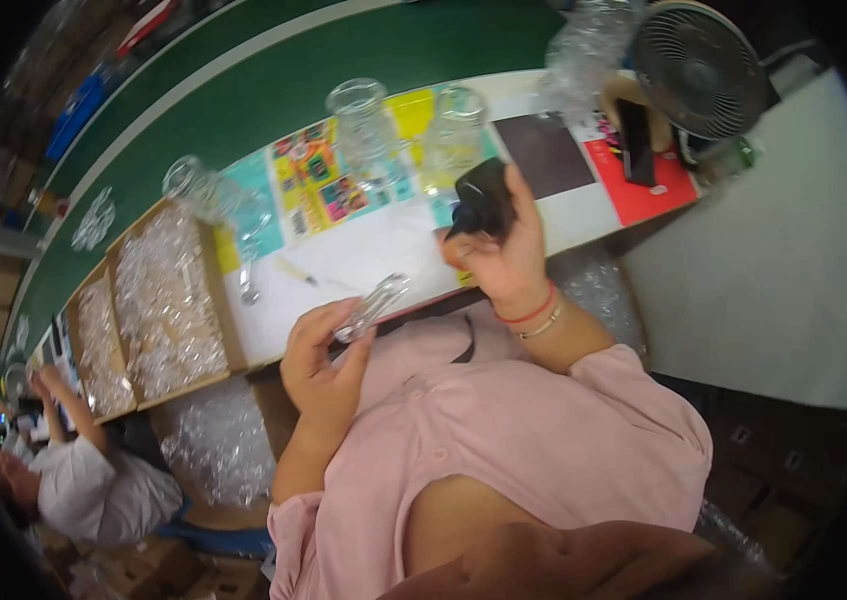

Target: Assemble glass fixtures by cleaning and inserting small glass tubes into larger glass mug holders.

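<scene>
Above the near edge of the table, my left hand (322, 362) pinches a small clear, elongated piece (374, 306) of glass or plastic between thumb and fingers. To its right, my right hand (512, 258) is raised with its fingers around a black object (484, 196), whose kind I cannot make out. Beyond the hands stand two clear glass vessels (362, 125) with wide rims. Another clear vessel (199, 188) is tilted or lying at the left, and a small clear piece (250, 288) rests below it. A thin pen-like item (298, 271) lies between this piece and my hands.
Cardboard trays (227, 300) at the left hold many small clear pieces. A black fan (701, 68) and an upright phone (634, 140) occupy the right end. A green surface (274, 75) runs behind the table. A co-worker in a white shirt (104, 490) is at the far left.
</scene>
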`<state>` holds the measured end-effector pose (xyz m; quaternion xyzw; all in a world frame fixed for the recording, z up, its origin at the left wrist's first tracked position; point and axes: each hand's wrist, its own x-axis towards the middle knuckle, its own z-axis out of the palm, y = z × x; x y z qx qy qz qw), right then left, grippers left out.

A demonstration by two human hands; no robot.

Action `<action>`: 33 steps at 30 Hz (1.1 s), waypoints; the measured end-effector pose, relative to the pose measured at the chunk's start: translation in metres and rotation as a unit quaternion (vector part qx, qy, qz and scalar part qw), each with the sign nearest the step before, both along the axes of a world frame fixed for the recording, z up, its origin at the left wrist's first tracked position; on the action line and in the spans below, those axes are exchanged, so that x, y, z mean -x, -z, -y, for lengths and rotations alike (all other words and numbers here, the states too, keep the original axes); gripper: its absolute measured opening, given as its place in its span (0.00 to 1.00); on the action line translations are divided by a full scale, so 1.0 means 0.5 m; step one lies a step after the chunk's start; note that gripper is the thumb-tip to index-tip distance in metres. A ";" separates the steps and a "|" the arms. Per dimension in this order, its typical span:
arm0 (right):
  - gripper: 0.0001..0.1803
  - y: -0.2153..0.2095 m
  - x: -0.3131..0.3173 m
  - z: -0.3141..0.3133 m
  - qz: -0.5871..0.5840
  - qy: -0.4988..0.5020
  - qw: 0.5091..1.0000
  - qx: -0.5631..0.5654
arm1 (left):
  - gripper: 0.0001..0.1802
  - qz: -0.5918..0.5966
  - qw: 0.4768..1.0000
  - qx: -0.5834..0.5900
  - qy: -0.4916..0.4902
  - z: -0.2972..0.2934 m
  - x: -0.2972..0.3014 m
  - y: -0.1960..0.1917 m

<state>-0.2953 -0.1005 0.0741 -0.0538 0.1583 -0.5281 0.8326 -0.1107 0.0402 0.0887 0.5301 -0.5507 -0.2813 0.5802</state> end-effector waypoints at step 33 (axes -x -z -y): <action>0.16 0.172 0.215 0.137 0.313 0.104 0.942 -0.059 | 0.20 -0.079 0.985 -0.128 0.089 0.055 0.041 0.045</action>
